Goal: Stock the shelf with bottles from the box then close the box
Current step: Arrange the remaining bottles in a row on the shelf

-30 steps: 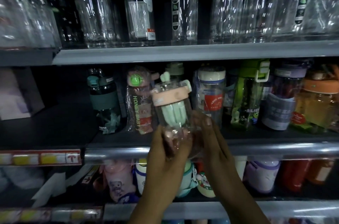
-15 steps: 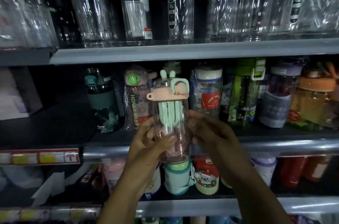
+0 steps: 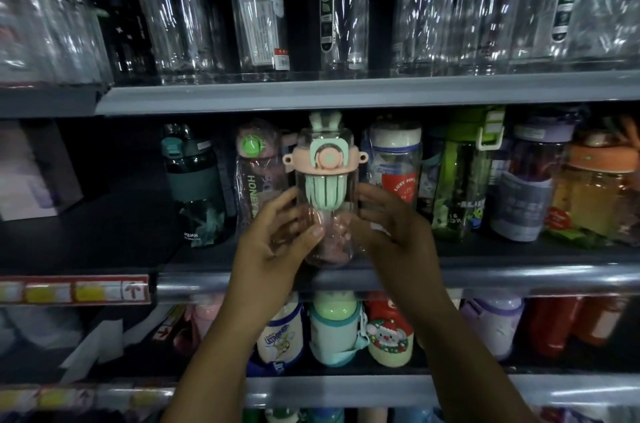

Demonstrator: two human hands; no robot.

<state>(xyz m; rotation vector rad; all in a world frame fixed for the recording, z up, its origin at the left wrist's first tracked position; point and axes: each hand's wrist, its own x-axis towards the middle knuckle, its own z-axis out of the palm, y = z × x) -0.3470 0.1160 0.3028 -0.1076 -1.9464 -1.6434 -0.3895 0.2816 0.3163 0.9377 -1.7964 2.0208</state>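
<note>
A clear bottle with a pink lid and mint-green straw piece stands upright at the front of the middle shelf. My left hand grips its lower left side, thumb across the front. My right hand holds its right side with curled fingers. The bottle sits between a wrapped pink "HONEY" bottle and a white-capped clear bottle. Its base is at the shelf's front lip. The box is out of view.
Tall clear bottles fill the top shelf. A dark green bottle, a lime green bottle, a purple-lidded one and an orange one share the middle shelf. Small children's bottles line the shelf below. Bare shelf lies at the left.
Both hands have lifted the pink-lidded bottle up and into the middle shelf and turned it, so its lid front now faces me; it was tilted a second ago.
</note>
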